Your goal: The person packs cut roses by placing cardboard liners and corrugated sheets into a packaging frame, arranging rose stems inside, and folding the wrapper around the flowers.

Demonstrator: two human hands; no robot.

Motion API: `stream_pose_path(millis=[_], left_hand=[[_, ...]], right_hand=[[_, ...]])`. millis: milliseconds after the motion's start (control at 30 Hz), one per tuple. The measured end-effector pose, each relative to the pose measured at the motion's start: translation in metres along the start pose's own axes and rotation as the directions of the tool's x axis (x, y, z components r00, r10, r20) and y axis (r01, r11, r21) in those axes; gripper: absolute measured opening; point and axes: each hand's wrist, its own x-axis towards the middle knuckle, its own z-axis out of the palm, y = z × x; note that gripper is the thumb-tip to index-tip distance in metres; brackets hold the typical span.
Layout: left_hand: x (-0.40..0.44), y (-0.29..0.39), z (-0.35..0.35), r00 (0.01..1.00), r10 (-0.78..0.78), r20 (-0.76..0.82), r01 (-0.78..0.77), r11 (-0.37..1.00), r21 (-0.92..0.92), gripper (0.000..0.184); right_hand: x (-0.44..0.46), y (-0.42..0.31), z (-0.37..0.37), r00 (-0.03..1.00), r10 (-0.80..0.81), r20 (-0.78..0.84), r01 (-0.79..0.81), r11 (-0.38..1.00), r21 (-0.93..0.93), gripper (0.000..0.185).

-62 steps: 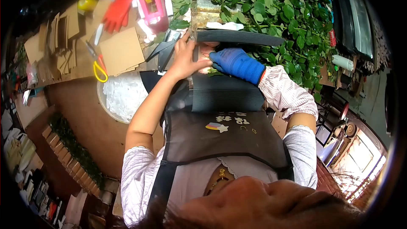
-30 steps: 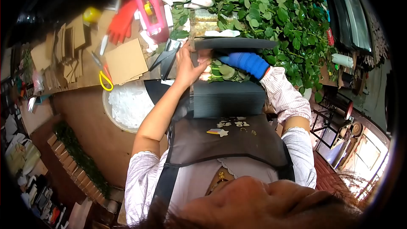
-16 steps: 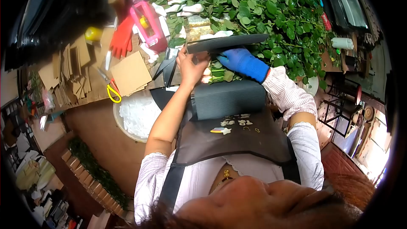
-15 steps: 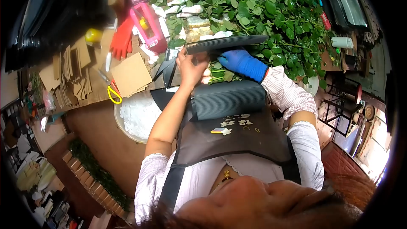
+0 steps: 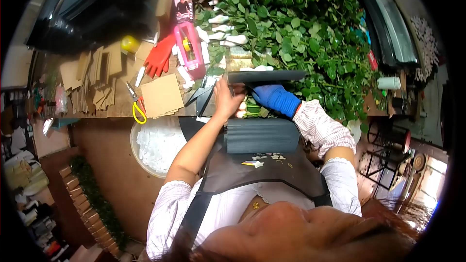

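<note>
A dark ribbed sheet lies between me and the table, with its near part (image 5: 263,136) against my apron and its far flap (image 5: 267,76) raised. Between the two parts lie pale flower heads (image 5: 241,110) with green stems (image 5: 254,110). My left hand (image 5: 228,98) is bare and at the left edge of the flap, fingers bent near the flower heads; what they hold is hidden. My right hand (image 5: 274,98), in a blue glove, curls around something under the flap that I cannot make out.
Leafy stems (image 5: 310,34) cover the table's right side. At the left are a pink tape dispenser (image 5: 190,51), a red glove (image 5: 160,57), cardboard pieces (image 5: 161,95) and yellow-handled scissors (image 5: 139,111). A tub of white scraps (image 5: 158,148) stands below the table edge.
The view has shifted, so the table appears lower. Since about one second ago my right hand has stayed beneath the raised flap, and my left fingers have bent in at its left edge.
</note>
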Motion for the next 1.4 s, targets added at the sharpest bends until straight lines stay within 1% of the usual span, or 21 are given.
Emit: stream_pose_path(millis=[67, 133, 167, 300, 500, 533, 567, 667, 700, 767, 800, 900, 967, 1033, 1133, 1167, 1233, 1267, 1300, 1367, 1400], left_hand=[[-0.004, 0.012, -0.007, 1.000, -0.024, -0.004, 0.024, 0.999, -0.023, 0.078], [-0.001, 0.022, -0.011, 0.997, -0.065, -0.053, 0.063, 0.997, -0.047, 0.071], [-0.003, 0.025, -0.009, 0.990, -0.101, -0.097, 0.096, 0.994, -0.060, 0.067], [-0.005, 0.042, -0.023, 0.991, -0.134, -0.022, 0.131, 0.986, -0.105, 0.069], [-0.002, 0.022, -0.020, 0.997, -0.074, -0.006, 0.074, 0.997, -0.021, 0.079], [-0.006, 0.032, -0.038, 0.990, -0.101, 0.094, 0.120, 0.967, -0.225, 0.076], [-0.002, 0.019, -0.042, 0.998, -0.008, 0.060, 0.017, 0.987, -0.159, 0.067], [0.018, 0.009, -0.087, 0.982, 0.117, -0.149, -0.141, 0.976, -0.165, 0.031], [0.034, 0.003, -0.105, 0.984, 0.009, -0.176, -0.064, 0.947, -0.314, 0.022], [0.085, 0.020, -0.155, 0.880, 0.036, -0.473, -0.169, 0.956, -0.240, 0.019], [0.128, 0.000, -0.169, 0.752, 0.231, -0.617, -0.333, 0.941, -0.054, 0.023], [0.224, -0.022, -0.205, 0.635, 0.216, -0.742, -0.061, 0.971, 0.231, 0.039], [0.246, -0.003, -0.224, 0.530, 0.207, -0.822, -0.050, 0.976, 0.214, 0.040], [0.231, 0.056, -0.256, 0.435, 0.498, -0.750, -0.258, 0.867, 0.426, 0.037], [0.233, 0.107, -0.315, 0.239, 0.831, -0.502, -0.212, 0.549, 0.809, 0.049], [0.246, 0.111, -0.336, 0.243, 0.816, -0.524, -0.064, 0.553, 0.831, 0.061], [0.263, 0.109, -0.382, 0.478, 0.589, -0.652, 0.199, 0.650, 0.733, 0.091], [0.260, 0.119, -0.401, 0.658, 0.370, -0.655, 0.302, 0.668, 0.680, 0.095], [0.252, 0.131, -0.416, 0.714, 0.410, -0.568, 0.312, 0.540, 0.782, 0.082], [0.245, 0.140, -0.430, 0.796, 0.433, -0.423, 0.062, 0.637, 0.768, 0.062], [0.241, 0.135, -0.424, 0.671, 0.633, -0.387, -0.142, 0.622, 0.770, 0.039]], right_hand=[[-0.009, -0.008, -0.027, 0.977, 0.016, 0.212, -0.048, 0.988, 0.148, 0.037], [-0.024, -0.034, -0.072, 0.983, -0.163, -0.080, 0.180, 0.934, 0.308, 0.035], [-0.029, -0.036, -0.072, 0.912, -0.277, -0.303, 0.362, 0.891, 0.274, 0.040], [-0.028, -0.055, -0.108, 0.847, -0.207, -0.490, 0.142, 0.976, -0.167, 0.064], [0.007, 0.011, -0.100, 0.999, 0.007, 0.036, -0.014, 0.978, 0.210, 0.055], [0.006, 0.010, -0.098, 0.984, -0.074, -0.160, 0.097, 0.985, 0.143, 0.056], [0.003, 0.008, -0.097, 0.924, -0.166, -0.345, 0.194, 0.980, 0.050, 0.058], [-0.024, -0.026, -0.135, 0.850, -0.155, -0.504, 0.253, 0.958, 0.132, 0.053], [-0.035, -0.031, -0.139, 0.852, -0.108, -0.512, 0.260, 0.937, 0.235, 0.049], [-0.046, -0.033, -0.140, 0.841, -0.045, -0.538, 0.259, 0.908, 0.330, 0.043], [-0.052, -0.034, -0.139, 0.839, -0.006, -0.545, 0.254, 0.889, 0.381, 0.040], [-0.057, -0.036, -0.133, 0.829, 0.011, -0.559, 0.233, 0.902, 0.363, 0.039], [-0.066, -0.043, -0.137, 0.823, -0.007, -0.568, 0.199, 0.941, 0.276, 0.038], [-0.080, -0.043, -0.135, 0.820, 0.058, -0.569, 0.162, 0.931, 0.328, 0.036], [-0.099, -0.033, -0.125, 0.809, 0.128, -0.574, 0.106, 0.928, 0.357, 0.035], [-0.102, -0.034, -0.123, 0.816, 0.165, -0.555, 0.080, 0.917, 0.390, 0.036], [-0.103, -0.036, -0.121, 0.818, 0.150, -0.556, 0.061, 0.938, 0.342, 0.035], [-0.102, -0.038, -0.119, 0.818, 0.137, -0.558, 0.080, 0.935, 0.346, 0.035], [-0.099, -0.040, -0.117, 0.816, 0.124, -0.564, 0.099, 0.932, 0.348, 0.035], [-0.093, -0.043, -0.118, 0.817, 0.104, -0.567, 0.135, 0.922, 0.364, 0.036], [-0.089, -0.047, -0.118, 0.820, 0.100, -0.564, 0.152, 0.911, 0.383, 0.036]])
